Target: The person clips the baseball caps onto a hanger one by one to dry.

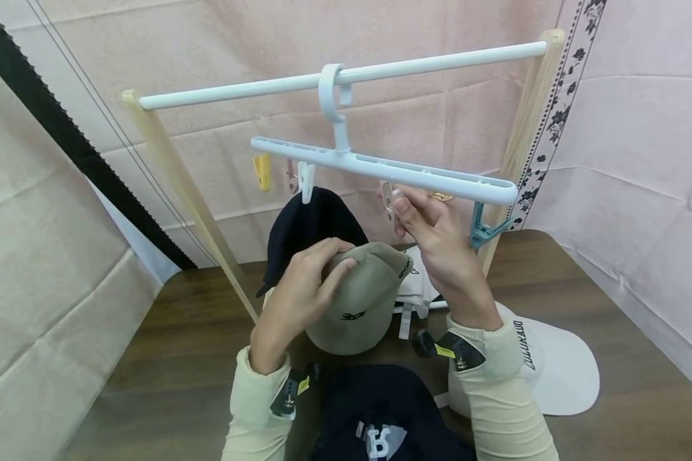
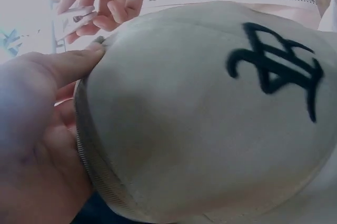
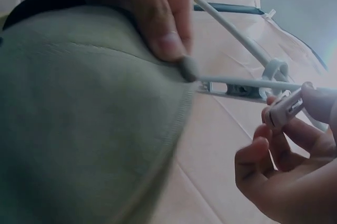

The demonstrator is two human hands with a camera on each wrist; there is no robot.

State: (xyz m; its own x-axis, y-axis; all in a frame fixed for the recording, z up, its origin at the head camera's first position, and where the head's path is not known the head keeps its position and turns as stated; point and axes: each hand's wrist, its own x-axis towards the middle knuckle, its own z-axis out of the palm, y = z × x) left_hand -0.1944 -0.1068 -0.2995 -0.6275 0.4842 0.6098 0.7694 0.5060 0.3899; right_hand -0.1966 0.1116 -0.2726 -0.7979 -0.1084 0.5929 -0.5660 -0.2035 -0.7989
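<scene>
My left hand (image 1: pixel 308 282) pinches a khaki-green cap (image 1: pixel 352 320) at its edge, thumb on one side and fingers on the other. Dark lettering on that cap (image 2: pixel 200 129) faces the left wrist view. Up and to the right, my right hand (image 1: pixel 444 237) pinches a pale clothespin (image 3: pixel 284 109) between thumb and fingers, just beneath the light-blue clip hanger (image 1: pixel 380 168). The cap and this clothespin are apart. Behind the khaki cap is a navy cap (image 1: pixel 308 224), below a white clothespin (image 1: pixel 306 181); whether it is clipped there I cannot tell.
The hanger hooks over a light-blue rod (image 1: pixel 438 64) on wooden posts (image 1: pixel 179 173). Yellow (image 1: pixel 262 171) and teal (image 1: pixel 484 227) clothespins hang near its ends. On the wooden table (image 1: pixel 150 384) lie another navy cap (image 1: pixel 375 397), a white cap (image 1: pixel 565 368) and a white item (image 1: pixel 418 282) behind.
</scene>
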